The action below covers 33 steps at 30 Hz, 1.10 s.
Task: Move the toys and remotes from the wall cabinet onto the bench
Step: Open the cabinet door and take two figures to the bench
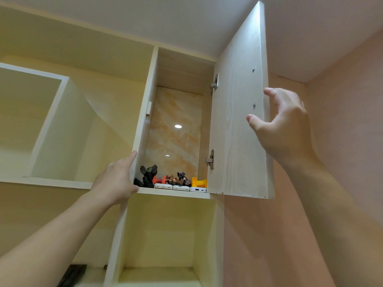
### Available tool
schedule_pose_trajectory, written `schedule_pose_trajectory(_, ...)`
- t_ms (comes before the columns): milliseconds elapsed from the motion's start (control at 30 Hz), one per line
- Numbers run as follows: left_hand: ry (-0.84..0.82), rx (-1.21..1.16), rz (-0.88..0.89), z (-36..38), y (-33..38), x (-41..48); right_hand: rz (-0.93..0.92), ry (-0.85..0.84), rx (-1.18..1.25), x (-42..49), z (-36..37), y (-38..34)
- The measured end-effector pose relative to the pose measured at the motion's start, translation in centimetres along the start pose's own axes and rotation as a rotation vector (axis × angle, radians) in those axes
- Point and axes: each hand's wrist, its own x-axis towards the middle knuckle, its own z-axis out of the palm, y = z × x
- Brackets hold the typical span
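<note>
The wall cabinet [176, 192] stands open, its door [238, 121] swung out to the right. On its shelf lie a dark toy figure [149, 175], a red toy [159, 180], a brown and black toy [180, 179], an orange-yellow toy [199, 182] and three white remotes [180, 187] along the front edge. My left hand [116, 181] rests against the cabinet's left wall at the shelf corner, fingers reaching inside beside the dark toy. My right hand [281, 125] hovers at the door's free edge, fingers spread, thumb in front of the door.
Open cubbies sit to the left [51, 131] and below [163, 235] the cabinet. A dark object [72, 274] lies on the surface at the bottom left. A pink wall [342, 100] runs along the right, ceiling above.
</note>
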Motion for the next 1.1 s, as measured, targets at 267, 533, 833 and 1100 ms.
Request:
schedule_pose_trajectory(267,-0.002,0.019,0.058,-0.1,-0.7,0.3,-0.12,-0.051,0.045,-0.7,2.3,-5.3)
schedule_pose_trajectory(533,0.009,0.019,0.155,-0.8,-1.4,0.6,-0.107,-0.132,0.046,-2.0,7.4,-7.2)
schedule_pose_trajectory(833,0.045,0.033,0.252,-0.8,-2.0,1.1,-0.067,-0.282,-0.003,-4.1,12.3,-7.2)
schedule_pose_trajectory(1100,0.125,-0.041,0.444,-0.9,-1.0,1.8,-0.03,-0.49,-0.132,-5.6,16.2,-6.4)
